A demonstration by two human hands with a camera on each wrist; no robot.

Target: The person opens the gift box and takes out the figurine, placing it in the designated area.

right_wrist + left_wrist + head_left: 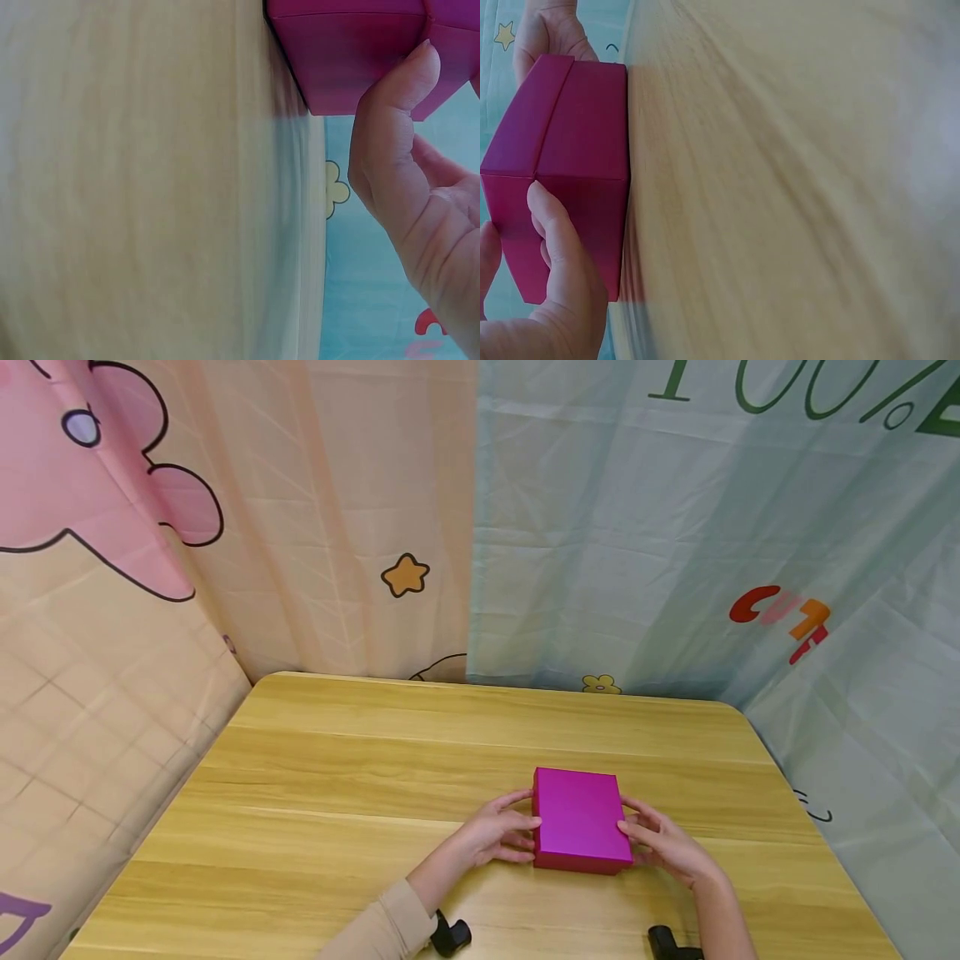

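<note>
A magenta box [581, 818] with its lid on sits flat on the wooden table. Its lid seam runs along the sides in both wrist views. My left hand [497, 833] holds the box's left side, thumb at the top edge and other fingers spread along the wall. On the opposite side, my right hand [666, 843] grips the box, thumb at the top edge. In the right wrist view, a bent finger [397, 112] of the right hand lies against the lid seam. The left wrist view shows a left finger [555, 217] touching the box wall just below the seam.
The wooden table [337, 777] has rounded far corners. Behind it hang printed curtains, one peach [337, 527] and one pale blue [585, 527]. A black device [450, 937] is at the left wrist; another black device [671, 945] is by the right wrist.
</note>
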